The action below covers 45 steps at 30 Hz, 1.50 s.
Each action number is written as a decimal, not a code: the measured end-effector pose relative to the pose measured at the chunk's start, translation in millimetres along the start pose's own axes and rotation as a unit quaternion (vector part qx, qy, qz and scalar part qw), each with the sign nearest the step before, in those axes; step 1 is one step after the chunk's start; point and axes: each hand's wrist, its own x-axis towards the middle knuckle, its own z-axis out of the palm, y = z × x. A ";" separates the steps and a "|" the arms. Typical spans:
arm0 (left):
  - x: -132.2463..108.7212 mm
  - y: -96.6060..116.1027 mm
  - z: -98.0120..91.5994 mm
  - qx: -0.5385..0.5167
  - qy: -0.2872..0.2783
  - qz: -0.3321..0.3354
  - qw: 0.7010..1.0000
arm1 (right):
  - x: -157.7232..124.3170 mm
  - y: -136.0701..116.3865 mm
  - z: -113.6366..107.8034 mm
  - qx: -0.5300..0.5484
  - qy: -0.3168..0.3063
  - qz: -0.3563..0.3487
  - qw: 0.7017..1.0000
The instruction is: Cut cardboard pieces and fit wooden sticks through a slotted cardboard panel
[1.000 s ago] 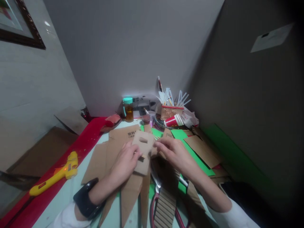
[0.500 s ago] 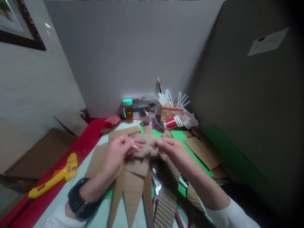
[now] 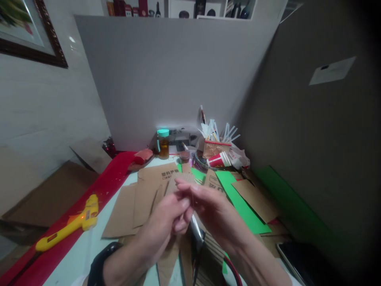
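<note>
My left hand (image 3: 175, 214) and my right hand (image 3: 210, 204) meet above the middle of the table, fingers touching and overlapping. The left fingers are curled closed, with a thin pale stick (image 3: 182, 217) faintly visible among them. My right fingers bend over the left fingertips; whatever they pinch is hidden. Just behind the fingers shows a ribbed cardboard piece (image 3: 175, 182). Pointed cardboard strips (image 3: 167, 262) lie below the hands. Scissors (image 3: 196, 228) with dark red handles lie partly under my right hand, near more corrugated cardboard (image 3: 212, 250).
A yellow glue gun (image 3: 70, 228) lies on red cloth (image 3: 110, 178) at left. Cardboard sheets (image 3: 149, 198) and green sheets (image 3: 247, 210) flank the hands. Behind stand a teal-lidded bottle (image 3: 163, 145), a box of sticks (image 3: 217, 147) and red paper cups (image 3: 218, 159). A phone-like dark slab (image 3: 300, 258) lies right.
My hands, apart before, have come together lower in view, and the right now covers part of the left. The view has tilted up, showing shelves at the top.
</note>
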 end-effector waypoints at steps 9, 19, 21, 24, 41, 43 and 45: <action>-7.2 9.5 0.9 0.027 -0.007 0.004 1.000 | 0.4 -1.8 -2.8 -0.103 0.031 -0.049 0.993; -9.2 8.4 2.5 -0.022 -0.017 0.008 1.000 | -10.3 -1.8 -0.3 -0.480 0.094 -0.415 0.767; -9.2 8.0 1.1 -0.027 -0.009 0.015 0.999 | -11.3 -0.7 2.7 -0.491 0.085 -0.410 0.764; -4.2 11.5 -9.6 -0.038 0.030 0.044 0.998 | -17.5 -8.2 5.8 -0.459 0.075 -0.380 0.800; -11.4 32.1 -10.6 -0.003 -0.092 -0.070 0.993 | -20.0 -31.2 -9.2 -0.442 -0.094 -0.222 0.864; -10.6 30.8 -11.0 0.002 -0.100 -0.082 0.992 | -20.6 -32.9 -9.0 -0.446 -0.093 -0.230 0.860; -9.5 30.7 -12.3 0.011 -0.110 -0.087 0.990 | -20.1 -34.8 -9.6 -0.435 -0.088 -0.224 0.868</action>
